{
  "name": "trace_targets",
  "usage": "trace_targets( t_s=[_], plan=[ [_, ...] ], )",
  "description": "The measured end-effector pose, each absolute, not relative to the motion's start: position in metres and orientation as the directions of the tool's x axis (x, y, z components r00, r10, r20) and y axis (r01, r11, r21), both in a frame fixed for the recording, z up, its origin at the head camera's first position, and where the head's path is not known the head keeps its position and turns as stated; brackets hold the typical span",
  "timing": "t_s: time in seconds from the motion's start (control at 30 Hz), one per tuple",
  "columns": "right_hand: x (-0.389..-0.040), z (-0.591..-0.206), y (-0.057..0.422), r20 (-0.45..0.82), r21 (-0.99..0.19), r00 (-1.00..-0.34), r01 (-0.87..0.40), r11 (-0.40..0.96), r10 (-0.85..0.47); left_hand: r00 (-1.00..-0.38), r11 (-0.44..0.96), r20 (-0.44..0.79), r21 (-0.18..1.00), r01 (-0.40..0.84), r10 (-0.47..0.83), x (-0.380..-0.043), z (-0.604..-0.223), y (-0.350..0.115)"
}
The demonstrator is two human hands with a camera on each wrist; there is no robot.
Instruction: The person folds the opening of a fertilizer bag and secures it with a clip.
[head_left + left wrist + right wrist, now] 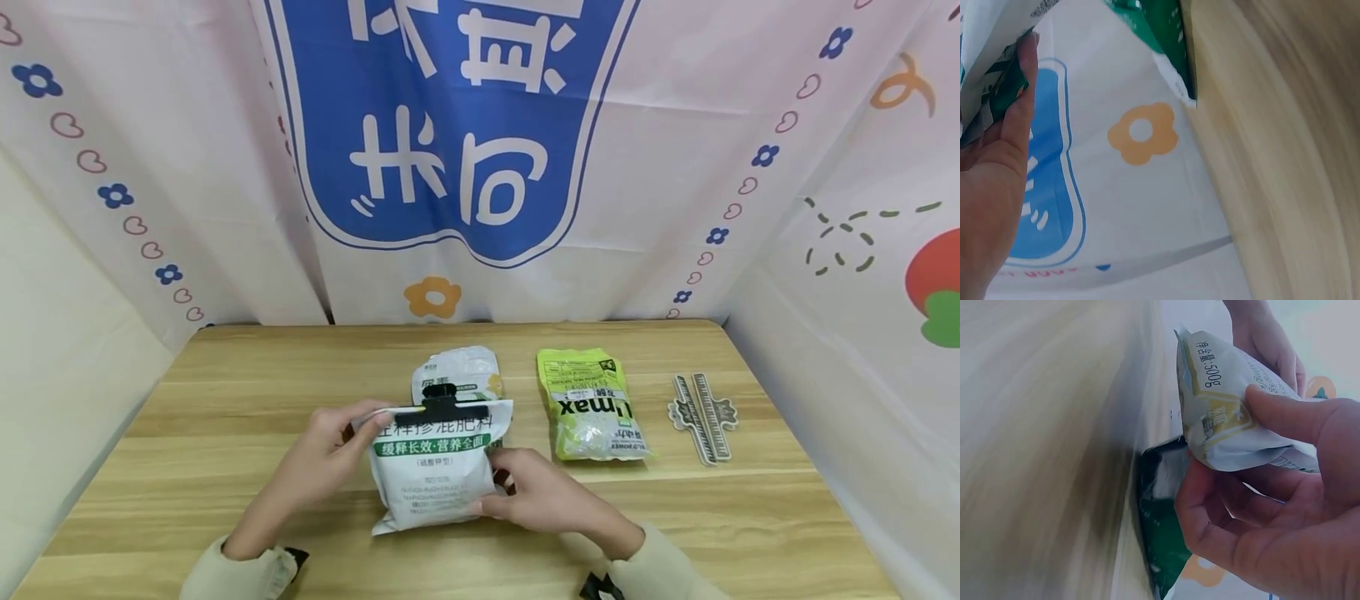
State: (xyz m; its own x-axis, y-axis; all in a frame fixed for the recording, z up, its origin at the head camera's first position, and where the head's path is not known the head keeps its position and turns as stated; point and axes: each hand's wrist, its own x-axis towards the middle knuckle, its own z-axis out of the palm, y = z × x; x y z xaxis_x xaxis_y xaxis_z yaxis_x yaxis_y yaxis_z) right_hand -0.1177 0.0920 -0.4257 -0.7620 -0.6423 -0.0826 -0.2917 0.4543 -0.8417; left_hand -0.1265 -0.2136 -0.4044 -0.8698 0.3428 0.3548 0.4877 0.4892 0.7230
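Observation:
Both hands hold up a white fertilizer bag (435, 487) with a green printed band. A black clip (441, 408) sits across its top edge. My left hand (337, 446) pinches the bag's upper left corner, thumb in front. Lower down on the right, my right hand (536, 496) grips the bag's side. In the right wrist view the thumb presses the printed face of the bag (1229, 406) while the fingers curl beneath it. The left wrist view has the left fingers running behind the bag (997, 37).
Behind the held bag lies another white bag (465, 362), partly hidden; its green end (1166, 531) shows in the right wrist view. To the right is a lime-green bag (592, 408), with two small rulers (703, 417) beyond it. A printed curtain (450, 283) hangs at the table's back edge.

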Motion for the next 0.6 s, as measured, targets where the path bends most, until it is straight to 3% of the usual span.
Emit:
trace_targets(
  t_s=[0.33, 0.6],
  plan=[
    [-0.119, -0.424, 0.071, -0.070, -0.876, -0.748, -0.270, 0.399, -0.660, -0.949, 0.549, 0.162, 0.784, 0.290, 0.270, -0.134, -0.397, -0.239],
    [-0.118, -0.425, 0.057, -0.082, -0.884, -0.772, -0.236, 0.403, -0.631, -0.970, 0.542, 0.065, 0.820, 0.185, 0.234, -0.142, -0.400, -0.253]
  ],
)
